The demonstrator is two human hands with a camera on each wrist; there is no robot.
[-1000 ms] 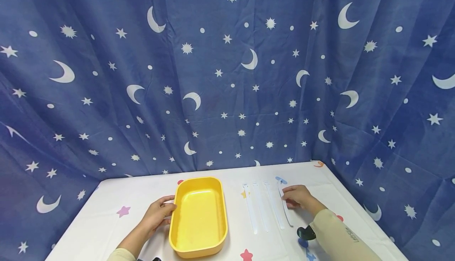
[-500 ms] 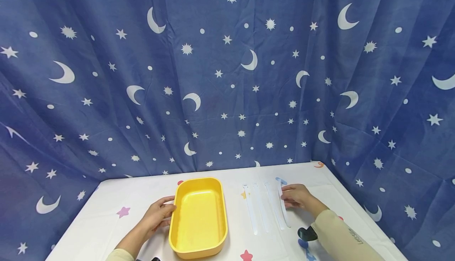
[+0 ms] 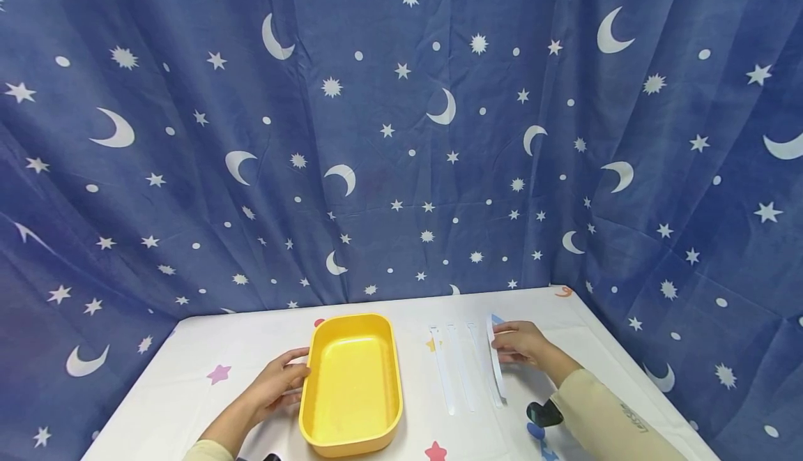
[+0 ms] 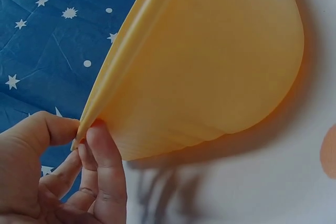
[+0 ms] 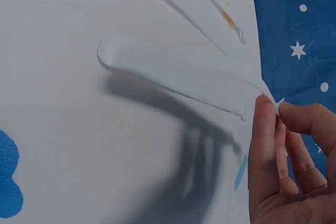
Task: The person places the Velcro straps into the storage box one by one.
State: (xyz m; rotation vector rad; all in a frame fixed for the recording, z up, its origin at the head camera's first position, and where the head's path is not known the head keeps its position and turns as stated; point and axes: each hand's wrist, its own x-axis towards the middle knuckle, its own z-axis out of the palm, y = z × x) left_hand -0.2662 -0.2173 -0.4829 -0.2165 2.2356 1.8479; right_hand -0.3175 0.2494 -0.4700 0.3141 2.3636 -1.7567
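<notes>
From my end, the step in hand looks to be picking up the long, flat, white plastic-looking strip with a rounded end [image 5: 168,77] while steadying the deep yellow, round-cornered plastic tray [image 3: 354,395]. I have the right hand [image 3: 523,344] pinching the strip between thumb and fingers, toward its far end. The left hand [image 3: 279,381] pinches the tray's left rim, the thumb on one side of the wall and fingers on the other.

The strip is slightly bowed, and its shadow falls apart from it on the white counter printed with coloured shapes [image 3: 169,391], so I judge most of it to be raised. Three similar white strips [image 3: 442,377] lie side by side between it and the tray; whether its near end touches the closest one, I cannot tell. The tray stands open side up on the counter.

I reckon the next move calls for a firm pinch and enough height for the strip's loose end to clear its neighbours, with the tray held steady.

For pose, I have the right forearm slanting in from the lower right and the left from the lower left, both hands turned inward.
</notes>
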